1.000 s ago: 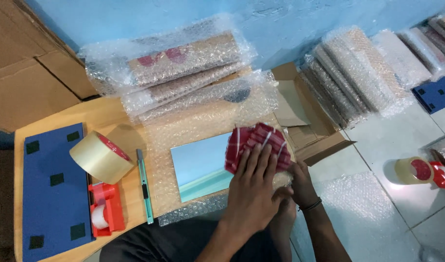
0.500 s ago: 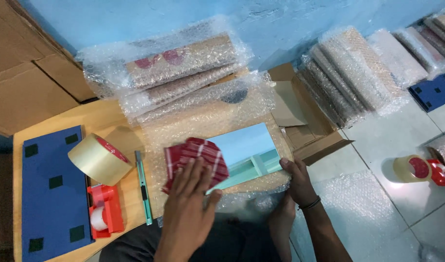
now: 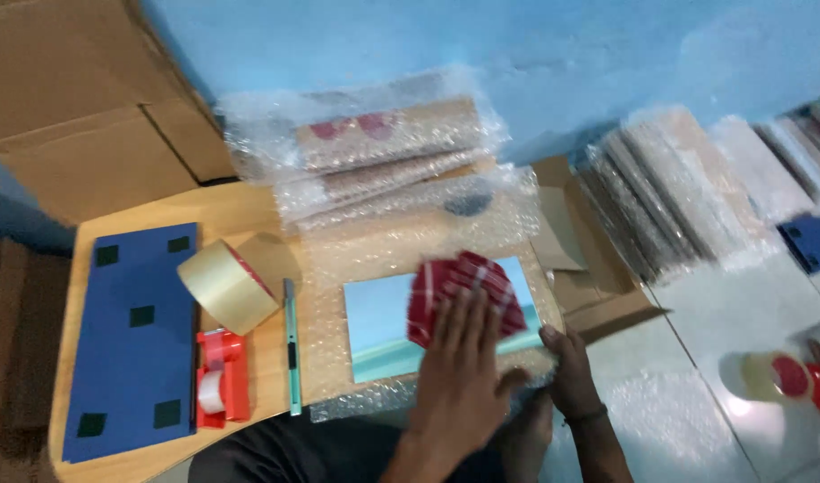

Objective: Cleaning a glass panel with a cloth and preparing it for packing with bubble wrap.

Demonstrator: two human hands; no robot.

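Right now your left hand (image 3: pixel 463 376) presses flat, fingers spread, on the red checked cloth (image 3: pixel 463 291) over the pale blue panel (image 3: pixel 383 326), which lies unwrapped on bubble wrap (image 3: pixel 401 241). Your right hand (image 3: pixel 571 371) steadies the panel's near edge; wrapping and taping seem left.

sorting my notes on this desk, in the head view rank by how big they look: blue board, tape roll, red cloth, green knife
1. blue board, clearly largest
2. red cloth and tape roll: look alike, and the left hand covers part of the cloth, so no ranking
3. green knife, long but very thin
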